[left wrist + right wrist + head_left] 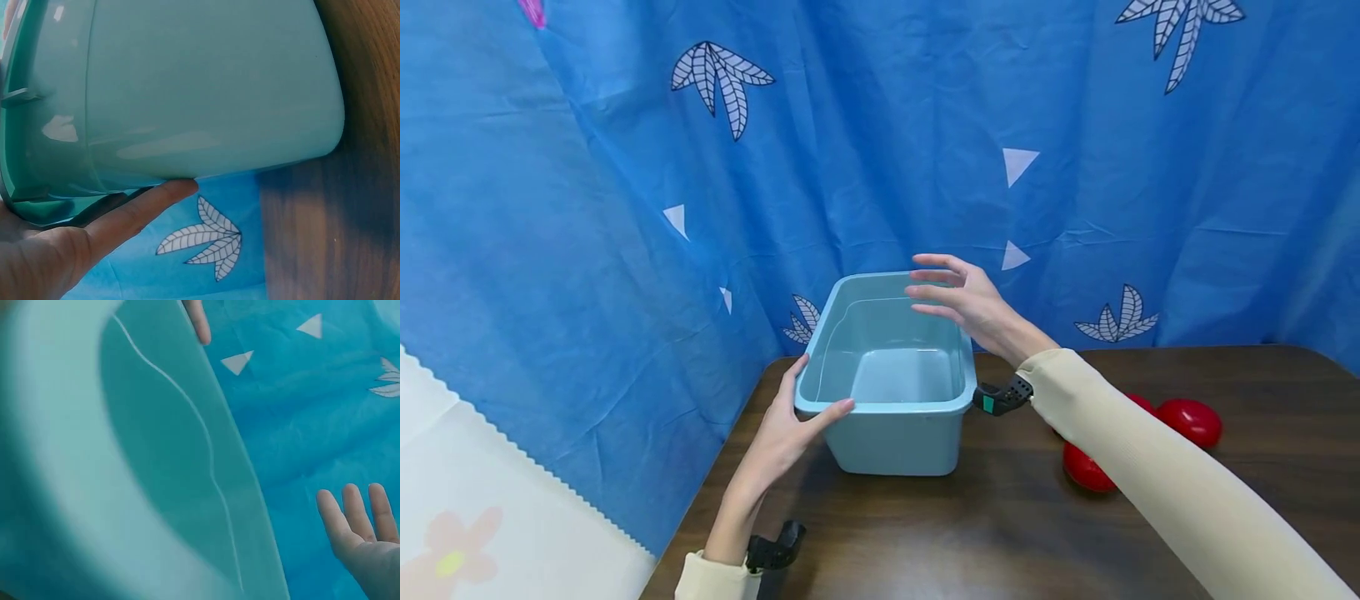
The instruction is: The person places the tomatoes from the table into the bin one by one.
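Observation:
A light blue plastic bin (895, 442), open at the top, stands near the far edge of the brown table; its visible inside holds nothing. At its near left corner my left hand (782, 442) grips the rim, the thumb over the front and the fingers along the outer left side. In the left wrist view, a finger of the left hand (119, 225) lies against the bin's outer wall (212, 81). My right hand (973, 304) is over the bin's right far side, fingers extended and holding nothing. The right wrist view shows its spread fingers beside the bin (169, 444).
Several shiny red rounded objects (1189, 422) lie on the table (1022, 533) to the right, partly hidden by the right sleeve (1135, 450). A blue patterned curtain (880, 133) hangs behind the table. At lower left is a white cloth (512, 492) with a flower print.

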`<state>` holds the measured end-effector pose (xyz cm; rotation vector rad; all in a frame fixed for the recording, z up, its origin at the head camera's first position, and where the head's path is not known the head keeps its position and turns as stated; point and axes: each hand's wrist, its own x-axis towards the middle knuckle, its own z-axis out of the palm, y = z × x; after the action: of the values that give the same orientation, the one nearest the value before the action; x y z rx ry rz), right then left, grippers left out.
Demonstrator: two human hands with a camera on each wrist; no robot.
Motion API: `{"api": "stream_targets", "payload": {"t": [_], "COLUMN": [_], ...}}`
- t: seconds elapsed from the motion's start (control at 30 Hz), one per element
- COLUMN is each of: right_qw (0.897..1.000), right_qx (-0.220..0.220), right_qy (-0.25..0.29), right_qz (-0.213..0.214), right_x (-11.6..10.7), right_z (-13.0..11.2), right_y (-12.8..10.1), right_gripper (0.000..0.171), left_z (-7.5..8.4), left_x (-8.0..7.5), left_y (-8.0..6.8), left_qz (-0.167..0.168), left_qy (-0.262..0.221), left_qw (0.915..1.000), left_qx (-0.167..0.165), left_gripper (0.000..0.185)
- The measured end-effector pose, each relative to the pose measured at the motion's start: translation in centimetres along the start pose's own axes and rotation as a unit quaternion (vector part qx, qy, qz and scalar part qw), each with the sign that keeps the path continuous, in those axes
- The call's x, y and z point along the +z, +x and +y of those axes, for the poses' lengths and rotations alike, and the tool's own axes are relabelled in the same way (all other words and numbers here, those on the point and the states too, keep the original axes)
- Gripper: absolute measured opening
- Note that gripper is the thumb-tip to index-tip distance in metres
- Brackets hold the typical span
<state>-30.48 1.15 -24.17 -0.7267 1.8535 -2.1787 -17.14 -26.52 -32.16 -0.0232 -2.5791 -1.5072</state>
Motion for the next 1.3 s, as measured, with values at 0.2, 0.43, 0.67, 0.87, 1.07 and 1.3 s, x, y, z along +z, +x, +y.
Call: {"api": "stream_targets", "payload": {"t": [0.2,0.43,0.67,0.87,1.07,1.3], "right_qw": [1.000,0.999,0.999,0.990,0.983,0.962], "right_qx": [-0.013,-0.028,0.030,0.071,0.085,0.096], "right_qy": [-0.003,0.006,-0.013,-0.116,-0.161,-0.250], "right_qz": [0.010,0.037,0.036,0.043,0.034,0.047], "right_x": [-3.3,-8.3,-14.2,-18.3,-20.3,-20.8], "right_z": [-2.7,-3.7,1.5,5.5,7.4,9.3], "right_y": [-2.7,-6.9,-12.6,-17.6,-21.0,-24.0], "right_gripper": [0.058,0.055,0.050,0.048,0.050,0.058], "left_z": [0.1,0.0,-0.2,-0.1,0.0,0.3], "left_x": [-0.5,-1.5,-1.8,-1.9,-1.6,-0.7], "left_y": [-0.3,-0.4,-0.4,-0.8,-0.7,-0.2], "left_qz": [-0.004,-0.003,-0.004,-0.011,-0.011,-0.014], "left_qy": [0.008,0.029,0.037,0.038,0.039,0.039], "left_qw": [0.9999,0.9996,0.9993,0.9991,0.9992,0.9991], "left_qx": [0.006,0.005,-0.005,-0.015,-0.008,-0.005], "left_gripper": [0.101,0.100,0.102,0.104,0.103,0.102]}}
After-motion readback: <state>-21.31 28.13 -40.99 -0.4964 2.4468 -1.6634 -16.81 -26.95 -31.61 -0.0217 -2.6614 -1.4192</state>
